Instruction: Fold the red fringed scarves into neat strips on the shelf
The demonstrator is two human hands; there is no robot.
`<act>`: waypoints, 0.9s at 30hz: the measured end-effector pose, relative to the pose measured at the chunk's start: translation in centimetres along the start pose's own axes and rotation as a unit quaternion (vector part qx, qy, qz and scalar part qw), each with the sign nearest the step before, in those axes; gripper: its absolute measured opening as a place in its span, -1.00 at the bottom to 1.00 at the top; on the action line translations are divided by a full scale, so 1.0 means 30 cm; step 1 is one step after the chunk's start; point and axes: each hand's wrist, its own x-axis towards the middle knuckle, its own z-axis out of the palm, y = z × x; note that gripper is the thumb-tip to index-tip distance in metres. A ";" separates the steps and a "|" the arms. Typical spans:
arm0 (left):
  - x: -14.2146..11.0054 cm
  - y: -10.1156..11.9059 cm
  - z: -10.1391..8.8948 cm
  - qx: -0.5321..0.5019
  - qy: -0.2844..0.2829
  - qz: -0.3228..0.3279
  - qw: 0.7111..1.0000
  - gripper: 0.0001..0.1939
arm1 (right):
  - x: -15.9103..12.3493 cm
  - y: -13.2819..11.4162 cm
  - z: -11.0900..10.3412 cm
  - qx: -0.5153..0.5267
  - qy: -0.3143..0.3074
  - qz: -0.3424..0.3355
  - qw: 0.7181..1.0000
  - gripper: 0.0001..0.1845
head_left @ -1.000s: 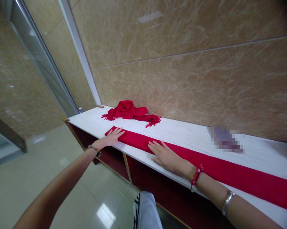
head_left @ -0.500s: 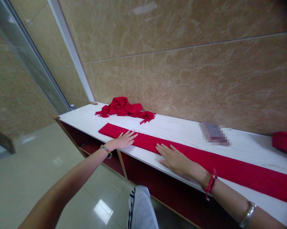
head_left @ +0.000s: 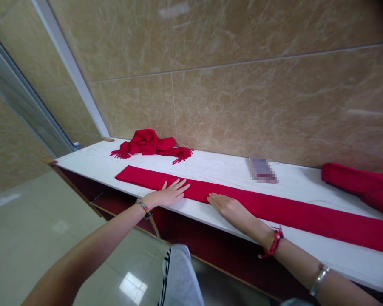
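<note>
A long red scarf (head_left: 274, 207), folded into a narrow flat strip, lies along a white shelf top (head_left: 229, 168) and runs out of view at the right. My left hand (head_left: 169, 193) rests palm down on its near edge with spread fingers, a beaded bracelet at the wrist. Further right, my right hand (head_left: 231, 209) touches the strip's near edge. Its fingers are stretched out close together, and the thumb is hidden. Behind the strip, a crumpled red scarf with fringed ends (head_left: 148, 144) lies near the wall.
A blurred-out flat object (head_left: 263, 171) lies near the wall. More red cloth (head_left: 357, 180) is bunched at the far right. Beneath the top are open dark red compartments (head_left: 191, 236). A tiled wall (head_left: 242, 106) rises behind, and the glossy floor (head_left: 92, 242) is to the left.
My left hand has slid right along the folded scarf, off its left end. The right hand's fingers have drawn together. The view has shifted right, showing more red cloth there.
</note>
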 end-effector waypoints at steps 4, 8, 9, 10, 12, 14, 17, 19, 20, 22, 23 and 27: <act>0.022 0.030 -0.006 0.028 0.035 0.000 0.999 -0.48 | -0.088 0.035 -0.025 0.023 0.003 0.003 1.000 -0.52; 0.062 0.117 0.004 0.075 0.142 0.106 0.981 -0.54 | -0.093 0.046 -0.044 0.009 -0.001 0.039 0.999 -0.54; 0.071 0.136 0.007 0.088 0.162 0.127 0.975 -0.60 | -0.084 0.046 -0.047 -0.005 -0.006 0.052 0.999 -0.56; 0.078 0.151 0.010 0.104 0.177 0.140 0.969 -0.63 | -0.075 0.046 -0.048 -0.020 -0.012 0.062 0.998 -0.57; 0.085 0.164 0.016 0.137 0.198 0.161 0.957 -0.64 | -0.061 0.046 -0.050 -0.043 -0.026 0.063 0.997 -0.60; 0.085 0.156 0.021 0.159 0.215 0.182 0.946 -0.60 | -0.056 0.050 -0.047 -0.055 -0.032 0.046 0.997 -0.62; 0.078 0.133 0.026 0.168 0.226 0.200 0.938 -0.54 | -0.064 0.060 -0.034 -0.053 -0.021 0.026 0.998 -0.61; 0.074 0.128 0.029 0.170 0.219 0.200 0.940 -0.51 | -0.075 0.067 -0.024 -0.034 -0.019 0.020 0.999 -0.59; 0.073 0.130 0.030 0.170 0.213 0.198 0.941 -0.50 | -0.081 0.070 -0.019 -0.021 -0.022 0.017 0.999 -0.58; 0.072 0.141 0.029 0.173 0.200 0.194 0.945 -0.47 | -0.095 0.076 -0.015 0.007 -0.032 0.017 0.999 -0.53; 0.071 0.148 0.027 0.176 0.194 0.190 0.946 -0.46 | -0.103 0.079 -0.014 0.022 -0.036 0.020 0.999 -0.50; 0.057 0.159 0.007 0.187 0.155 0.173 0.955 -0.42 | -0.132 0.091 -0.027 0.086 -0.044 0.037 0.995 -0.43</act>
